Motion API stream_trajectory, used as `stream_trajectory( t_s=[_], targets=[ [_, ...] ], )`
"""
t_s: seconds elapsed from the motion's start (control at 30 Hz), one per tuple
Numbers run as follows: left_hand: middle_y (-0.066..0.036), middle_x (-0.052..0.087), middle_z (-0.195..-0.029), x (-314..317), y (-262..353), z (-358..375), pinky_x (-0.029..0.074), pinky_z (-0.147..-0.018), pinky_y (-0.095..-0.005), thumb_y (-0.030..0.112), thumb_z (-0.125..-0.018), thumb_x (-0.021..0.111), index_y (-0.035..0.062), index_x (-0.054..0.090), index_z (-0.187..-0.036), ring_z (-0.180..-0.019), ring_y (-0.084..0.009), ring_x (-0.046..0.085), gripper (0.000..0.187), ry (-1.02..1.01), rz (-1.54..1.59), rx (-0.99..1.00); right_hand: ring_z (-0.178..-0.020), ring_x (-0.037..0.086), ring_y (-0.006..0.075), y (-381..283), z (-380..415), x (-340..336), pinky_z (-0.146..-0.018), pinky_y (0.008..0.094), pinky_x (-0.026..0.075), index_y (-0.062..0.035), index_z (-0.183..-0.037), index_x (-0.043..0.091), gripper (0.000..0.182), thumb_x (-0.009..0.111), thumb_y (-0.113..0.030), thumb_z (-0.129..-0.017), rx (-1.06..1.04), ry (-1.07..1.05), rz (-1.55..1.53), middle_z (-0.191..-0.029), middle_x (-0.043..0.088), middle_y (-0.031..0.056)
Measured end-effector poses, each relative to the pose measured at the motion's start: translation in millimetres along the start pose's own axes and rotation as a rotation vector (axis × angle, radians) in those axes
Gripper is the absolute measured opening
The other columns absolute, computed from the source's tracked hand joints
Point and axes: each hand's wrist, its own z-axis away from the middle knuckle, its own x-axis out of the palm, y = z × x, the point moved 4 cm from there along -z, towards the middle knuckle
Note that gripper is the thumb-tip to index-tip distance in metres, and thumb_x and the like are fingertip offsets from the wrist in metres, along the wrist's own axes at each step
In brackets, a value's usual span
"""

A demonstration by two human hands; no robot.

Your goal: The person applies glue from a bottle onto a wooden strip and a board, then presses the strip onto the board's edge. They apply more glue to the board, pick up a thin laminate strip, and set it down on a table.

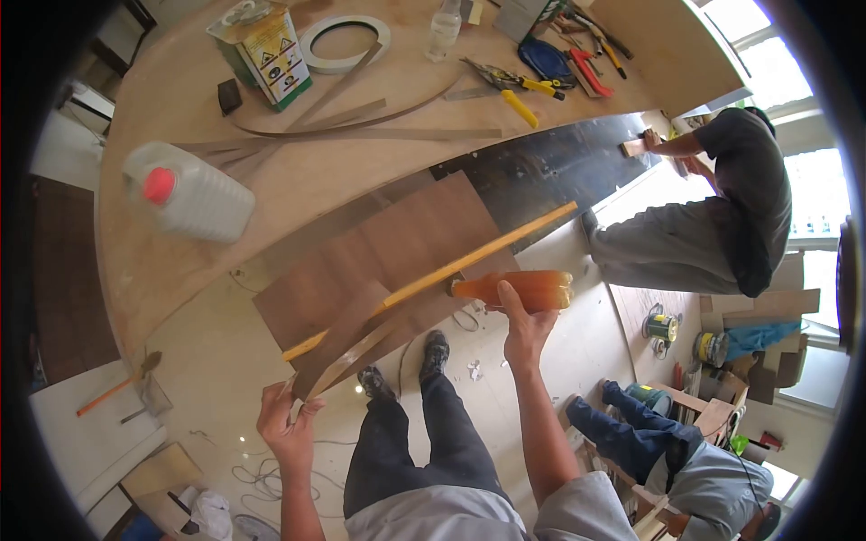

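My right hand (526,332) is wrapped round a plastic bottle (519,290) of amber liquid, held on its side with its neck to the left. The neck overlaps the end of a brown strip (388,332) in this view. Low on the left, my left hand (287,417) pinches the near end of this long, thin strip, whose pale underside partly shows. Beyond both hands lies a brown wood-grain board (383,239) on the bench. A yellowish narrow edge (451,269) runs along the board's near side.
The large bench (361,171) bears a white jug with a red cap (203,194), a metal can (262,59), a tape roll (345,43), a clear bottle (443,32) and several hand tools (577,68). Two people (722,198) work on the right. Cables (275,482) lie on the floor.
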Motion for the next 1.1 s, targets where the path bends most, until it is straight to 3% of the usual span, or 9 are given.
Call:
stream_trajectory(
  t_s=[0.57, 0.87, 1.1],
  targets=[
    [-0.008, 0.071, -0.102, -12, 10, -3, 0.056, -0.085, -0.0372, 0.001, -0.072, 0.094, 0.0033, 0.080, -0.126, -0.096, -0.0244, 0.067, 0.056, -0.041, -0.009, 0.043, -0.083, 0.075, 0.0194, 5, 20, 17, -0.076, 0.0328, 0.063, 0.0055, -0.113, 0.071, 0.030, 0.086, -0.015, -0.096, -0.035, 0.016, 0.071, -0.100, 0.077, 0.0117],
    [-0.007, 0.071, -0.101, -19, 2, 4, 0.056, -0.084, -0.0376, 0.001, -0.071, 0.094, 0.0063, 0.081, -0.125, -0.096, -0.0247, 0.067, 0.056, -0.119, 0.025, 0.036, -0.082, 0.074, 0.0193, 15, 15, 22, -0.071, 0.0316, 0.065, 0.0052, -0.117, 0.066, 0.039, 0.087, -0.020, -0.095, 0.002, 0.208, 0.064, -0.104, 0.074, 0.0141],
    [-0.007, 0.071, -0.101, -27, 0, 7, 0.056, -0.083, -0.0375, 0.004, -0.072, 0.094, 0.0063, 0.081, -0.126, -0.095, -0.0249, 0.067, 0.055, -0.126, 0.026, 0.011, -0.088, 0.073, 0.0180, 13, 19, 25, -0.077, 0.0324, 0.062, 0.0021, -0.120, 0.065, 0.040, 0.087, -0.020, -0.094, -0.040, 0.136, 0.205, -0.105, 0.075, 0.0122]
  ],
)
